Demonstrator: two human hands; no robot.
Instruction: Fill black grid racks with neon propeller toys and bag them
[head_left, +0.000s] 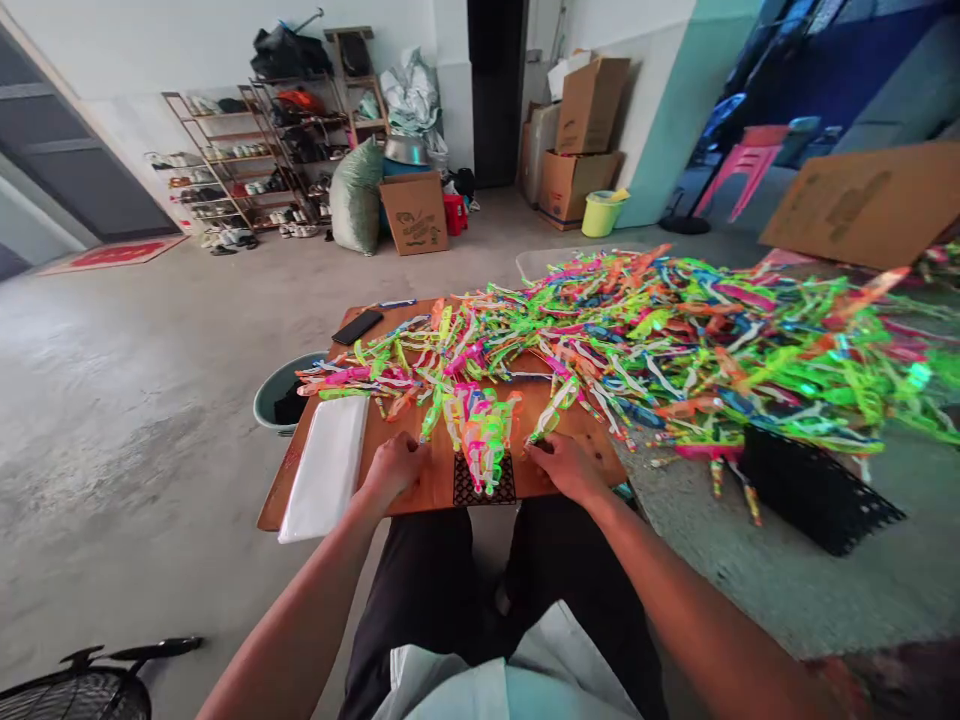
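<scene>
Plastic pieces (675, 345) in see-through green, pink, orange and blue spread across much of what I watch through the head camera, heaped from the far part of the wooden table (433, 489) out past its right edge and over a grey surface. Near the front edge of the table, between the two hands, I see a dense cluster (484, 430) of the same kind of pieces, its narrow ends toward me, above a black lattice mat (460, 490).

I have the left hand (396, 466) low over the table, left of the cluster and apart from it, thumb and forefinger pinching the lower end of a yellow-green piece (433, 413) that tilts up and away. The right hand (566, 466) sits on the other side, also apart from the cluster; its thumb and forefinger pinch the near end of a pale green piece (553, 412), which slants up to the right. I cannot tell how the remaining fingers of either hand are curled.

Just left of the left forearm lies a stack of white plastic sheets (326, 465), slightly over the table's edge. Beyond it I make out a black phone (358, 326) at the far left corner, and beside the table a teal basin (264, 402) containing something dark. To the right, a black perforated basket (817, 490) leans near the heap.
</scene>
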